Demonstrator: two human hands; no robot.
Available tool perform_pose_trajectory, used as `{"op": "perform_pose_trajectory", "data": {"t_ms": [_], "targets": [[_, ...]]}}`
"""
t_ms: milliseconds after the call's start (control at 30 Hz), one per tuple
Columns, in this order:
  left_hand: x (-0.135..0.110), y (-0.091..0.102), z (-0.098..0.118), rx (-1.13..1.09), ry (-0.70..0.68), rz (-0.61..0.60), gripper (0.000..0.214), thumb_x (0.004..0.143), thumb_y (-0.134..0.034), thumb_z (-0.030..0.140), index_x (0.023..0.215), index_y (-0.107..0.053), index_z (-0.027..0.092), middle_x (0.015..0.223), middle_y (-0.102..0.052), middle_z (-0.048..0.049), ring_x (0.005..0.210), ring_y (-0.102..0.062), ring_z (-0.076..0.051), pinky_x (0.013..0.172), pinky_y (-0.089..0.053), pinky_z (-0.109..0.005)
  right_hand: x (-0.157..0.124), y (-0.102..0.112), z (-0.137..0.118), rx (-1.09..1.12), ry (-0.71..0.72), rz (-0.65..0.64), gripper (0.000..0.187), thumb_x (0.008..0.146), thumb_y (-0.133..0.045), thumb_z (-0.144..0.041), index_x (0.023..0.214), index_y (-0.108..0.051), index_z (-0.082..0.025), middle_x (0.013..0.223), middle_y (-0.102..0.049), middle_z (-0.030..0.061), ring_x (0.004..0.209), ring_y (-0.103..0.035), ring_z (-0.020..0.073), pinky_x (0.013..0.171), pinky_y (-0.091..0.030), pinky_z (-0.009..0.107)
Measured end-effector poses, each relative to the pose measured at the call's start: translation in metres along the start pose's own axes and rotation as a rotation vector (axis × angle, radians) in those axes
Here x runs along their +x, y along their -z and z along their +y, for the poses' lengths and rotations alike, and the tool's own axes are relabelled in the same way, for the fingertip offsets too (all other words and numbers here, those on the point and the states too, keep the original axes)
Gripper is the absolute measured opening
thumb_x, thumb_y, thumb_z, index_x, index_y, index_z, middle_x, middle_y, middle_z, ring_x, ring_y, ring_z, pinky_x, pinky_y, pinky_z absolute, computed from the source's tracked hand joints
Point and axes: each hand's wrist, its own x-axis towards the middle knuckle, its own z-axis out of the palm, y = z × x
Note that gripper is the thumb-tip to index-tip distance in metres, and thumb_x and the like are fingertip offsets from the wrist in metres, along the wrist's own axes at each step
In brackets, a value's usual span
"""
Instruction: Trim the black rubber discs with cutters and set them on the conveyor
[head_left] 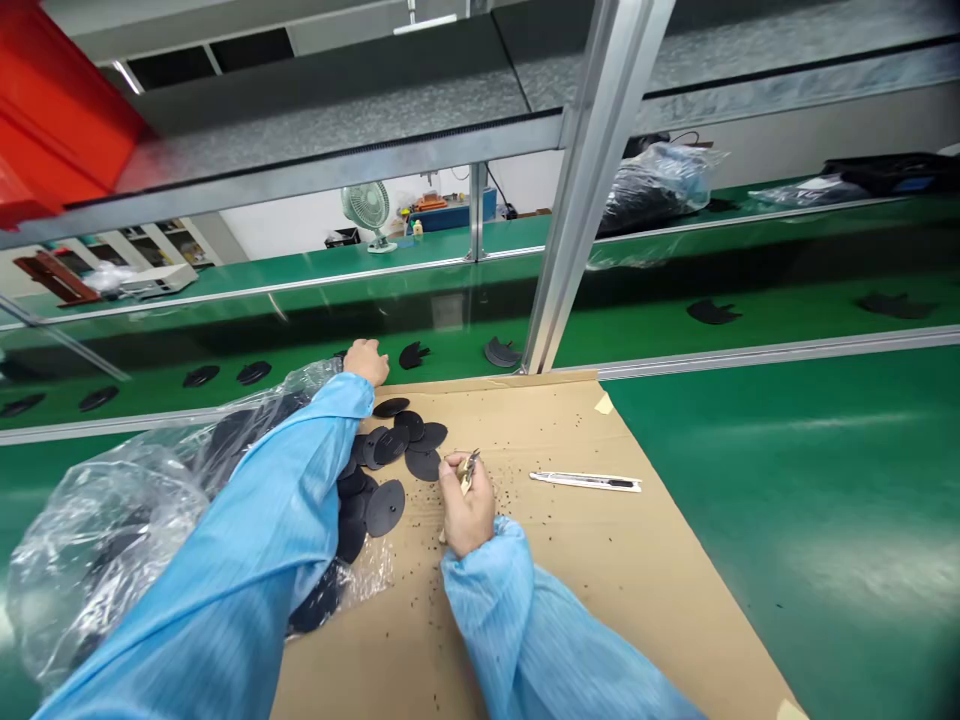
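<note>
A worker's right hand (466, 510), in a pale blue sleeve, closes around a small metal-tipped tool (469, 468) above a brown cardboard sheet (600, 580) speckled with black crumbs. Just to its left lies a loose pile of flat black round plastic discs (397, 450), beside a clear plastic bag (97, 530). A white utility knife (585, 481) rests apart to the right. Farther off, the left hand (366, 362) lies at the edge of the green conveyor belt (787, 300), fingers curled down, its grip impossible to tell. A white desk fan (367, 210) stands beyond.
</note>
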Motion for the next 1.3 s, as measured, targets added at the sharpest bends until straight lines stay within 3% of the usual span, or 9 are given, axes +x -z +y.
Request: {"op": "perform_pose_trajectory", "data": {"t_ms": [167, 300, 433, 533, 633, 800, 900, 1067, 1300], "targets": [[0.01, -0.038, 0.038, -0.077, 0.092, -0.061, 0.052, 0.084, -0.046, 0.046, 0.122, -0.049, 0.01, 0.124, -0.051, -0.0246, 0.119, -0.045, -0.036, 0.096, -0.033, -0.047, -0.002, -0.002, -0.004, -0.045, -0.009, -0.054, 0.016, 0.081, -0.05, -0.033, 0.083, -0.055, -0.018, 0.072, -0.059, 0.0026, 0.067, -0.056, 0.0162, 0.065, -0.044, 0.029], [0.01, -0.054, 0.05, -0.155, 0.191, -0.066, 0.069, 0.075, -0.062, 0.044, 0.129, -0.039, 0.007, 0.121, -0.051, -0.0288, 0.121, -0.041, -0.041, 0.097, -0.028, -0.055, -0.006, -0.003, -0.005, -0.117, -0.048, -0.018, 0.016, 0.081, -0.05, -0.035, 0.081, -0.05, -0.019, 0.071, -0.055, 0.0017, 0.065, -0.054, 0.0162, 0.064, -0.043, 0.029], [0.003, -0.052, 0.052, -0.3, 0.191, -0.031, 0.078, 0.065, -0.073, 0.021, 0.132, -0.034, 0.01, 0.127, -0.048, -0.0246, 0.124, -0.04, -0.036, 0.101, -0.029, -0.048, -0.011, -0.006, 0.001, -0.104, -0.062, -0.034, 0.027, 0.073, -0.06, -0.033, 0.094, -0.048, -0.019, 0.079, -0.055, 0.0022, 0.07, -0.055, 0.017, 0.066, -0.045, 0.03], [-0.011, -0.037, 0.053, -0.471, 0.158, -0.012, 0.054, 0.069, -0.067, 0.015, 0.12, -0.048, 0.013, 0.121, -0.054, -0.0176, 0.121, -0.045, -0.031, 0.101, -0.034, -0.041, -0.013, -0.006, 0.004, -0.067, -0.03, -0.083, 0.037, 0.075, -0.06, -0.034, 0.106, -0.046, -0.02, 0.087, -0.055, 0.0041, 0.078, -0.056, 0.0179, 0.071, -0.047, 0.032], [-0.041, -0.013, 0.053, -0.692, 0.161, -0.073, 0.028, 0.077, -0.06, 0.02, 0.104, -0.056, 0.014, 0.099, -0.064, -0.0129, 0.096, -0.062, -0.026, 0.085, -0.047, -0.038, -0.013, -0.004, 0.005, -0.063, 0.037, -0.098, 0.037, 0.082, -0.054, -0.037, 0.113, -0.045, -0.018, 0.091, -0.055, 0.0065, 0.083, -0.056, 0.0187, 0.077, -0.047, 0.034], [-0.128, 0.034, 0.029, -1.08, 0.195, -0.249, 0.017, 0.076, -0.062, 0.019, 0.092, -0.055, 0.014, 0.085, -0.065, -0.0084, 0.071, -0.065, -0.016, 0.062, -0.054, -0.027, -0.007, 0.0, 0.003, -0.093, 0.174, -0.137, 0.04, 0.086, -0.05, -0.04, 0.118, -0.048, -0.016, 0.095, -0.056, 0.0088, 0.086, -0.056, 0.0192, 0.08, -0.048, 0.036], [-0.181, 0.051, 0.003, -1.539, 0.379, -0.4, 0.018, 0.072, -0.066, 0.014, 0.086, -0.055, 0.014, 0.076, -0.062, -0.0056, 0.062, -0.062, -0.013, 0.051, -0.051, -0.021, -0.006, 0.003, 0.0, -0.124, 0.263, -0.179, 0.05, 0.088, -0.05, -0.037, 0.132, -0.039, -0.016, 0.102, -0.057, 0.0106, 0.091, -0.057, 0.0202, 0.083, -0.049, 0.038], [-0.232, 0.046, -0.031, -1.852, 0.539, -0.396, 0.009, 0.078, -0.061, 0.015, 0.085, -0.056, 0.011, 0.071, -0.06, -0.0046, 0.056, -0.057, -0.009, 0.047, -0.048, -0.017, -0.012, 0.01, -0.015, -0.402, 0.572, -0.309, 0.05, 0.088, -0.048, -0.031, 0.135, -0.039, -0.017, 0.116, -0.057, 0.0139, 0.106, -0.052, 0.0274, 0.092, -0.043, 0.046], [-0.244, 0.034, -0.037, -2.042, 0.556, -0.422, 0.013, 0.077, -0.06, 0.013, 0.089, -0.056, 0.011, 0.068, -0.056, -0.0026, 0.055, -0.054, -0.008, 0.046, -0.044, -0.017, -0.02, 0.007, -0.021, -0.58, 0.743, -0.361, 0.037, 0.085, -0.053, -0.031, 0.12, -0.054, -0.018, 0.101, -0.064, 0.0115, 0.09, -0.06, 0.0258, 0.08, -0.05, 0.04]]}}
